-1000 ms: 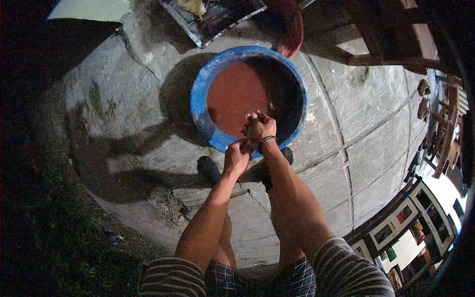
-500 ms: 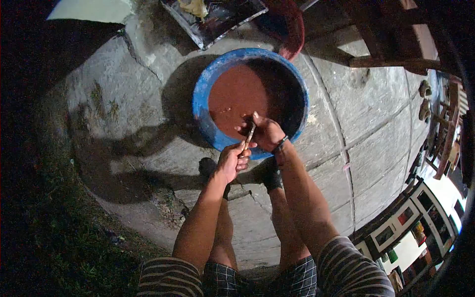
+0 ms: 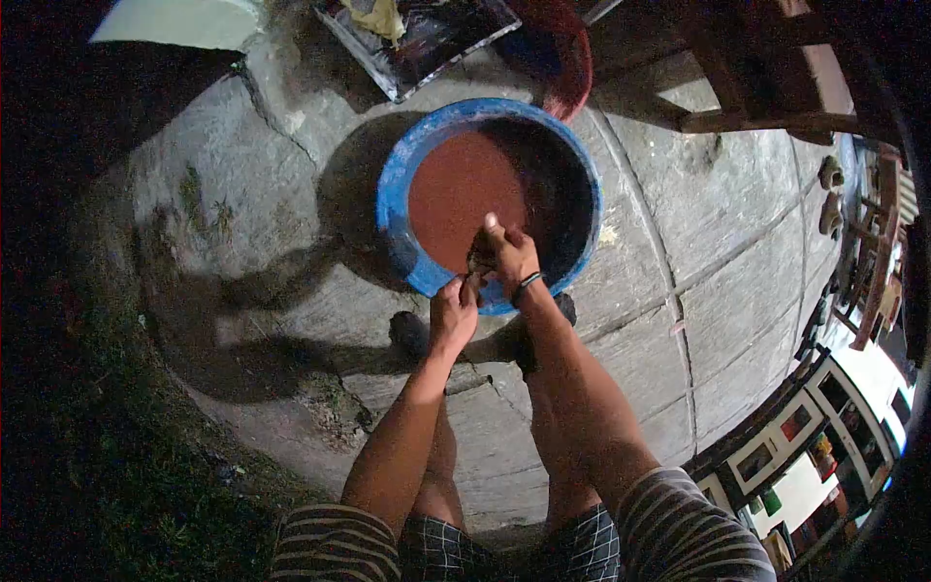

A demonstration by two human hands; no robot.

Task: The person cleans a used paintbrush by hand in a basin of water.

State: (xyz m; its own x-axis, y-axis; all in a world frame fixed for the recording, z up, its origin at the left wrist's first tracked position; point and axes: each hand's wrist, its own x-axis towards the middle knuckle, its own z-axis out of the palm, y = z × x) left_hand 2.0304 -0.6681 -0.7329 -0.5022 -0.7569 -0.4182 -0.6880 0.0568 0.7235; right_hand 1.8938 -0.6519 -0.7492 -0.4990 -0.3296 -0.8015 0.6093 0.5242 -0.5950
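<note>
A round blue basin (image 3: 396,184) holds reddish-brown contents (image 3: 456,194), with its right inside wall in dark shadow. Over its near rim, my two hands meet around a slender, dark mottled thing (image 3: 475,268) whose kind I cannot make out. My left hand (image 3: 453,315) pinches its lower end, fingers closed. Above and to the right, my right hand (image 3: 514,260) is closed round the upper part, thumb pointing up; a dark band circles that wrist. The fingers cover most of the thing.
Beyond the basin lies a dark tray (image 3: 417,58) with a pale crumpled piece (image 3: 383,19) on it. A red rim-like object (image 3: 579,73) stands beside it. Wooden framework (image 3: 766,123) is at the upper right, sandals (image 3: 831,194) farther right. Grass (image 3: 126,466) borders the cracked concrete.
My right hand has turned and closed over the slender thing, which showed as a longer stick-like shape before. My left hand has turned slightly, its knuckles now upward.
</note>
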